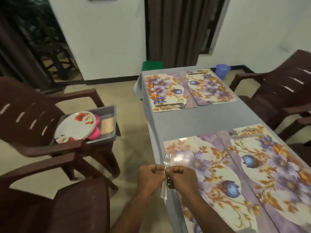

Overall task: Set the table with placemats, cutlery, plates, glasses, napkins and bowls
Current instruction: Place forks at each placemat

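Your left hand (150,176) and right hand (180,178) are both pinching one bundle of cutlery (165,167) over the grey table's (190,118) near-left edge. Four floral placemats (207,179) are lying there, three already bearing cutlery. Brown chairs (30,115) are standing around; one is carrying a tray (110,113) of plates (75,125).

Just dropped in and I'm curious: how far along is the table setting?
Done: four floral placemats lie on the grey table, and three already carry cutlery, like the far left set. In hand: both hands, left hand and right hand, hold the last cutlery at the near left mat's edge. Left: plates, pink cups and napkins wait in the tray on a chair.
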